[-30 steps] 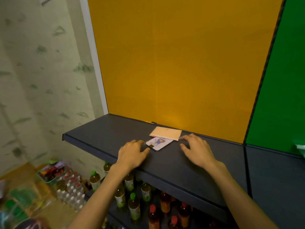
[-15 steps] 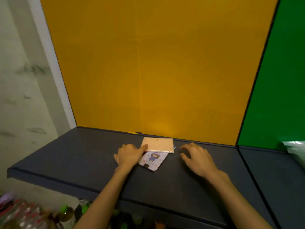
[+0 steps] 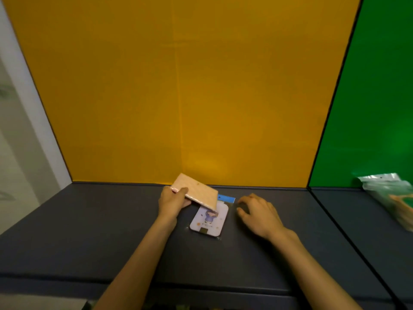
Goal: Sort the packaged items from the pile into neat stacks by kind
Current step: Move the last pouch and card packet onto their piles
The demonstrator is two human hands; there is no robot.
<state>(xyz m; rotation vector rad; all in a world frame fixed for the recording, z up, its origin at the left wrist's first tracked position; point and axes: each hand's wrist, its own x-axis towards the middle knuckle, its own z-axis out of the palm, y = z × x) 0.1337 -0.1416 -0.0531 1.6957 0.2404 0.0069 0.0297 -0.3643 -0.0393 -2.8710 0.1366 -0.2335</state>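
Head view: left hand (image 3: pixel 173 201) lifts one tan packet (image 3: pixel 196 193) over one card (image 3: pixel 210 218).

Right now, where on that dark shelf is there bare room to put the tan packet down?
Bare shelf runs from the left hand, which holds the tan packet, out to the white wall edge. A narrower bare strip lies between the right hand and the shelf seam. The illustrated card fills the middle; clear bags crowd the far right.

Both forearms reaching forward. Left hand (image 3: pixel 173 203) gripping a flat tan packet (image 3: pixel 196 193), thumb on top, tilting it up. Right hand (image 3: pixel 259 212) resting palm-down, fingers loosely curled, holding nothing.
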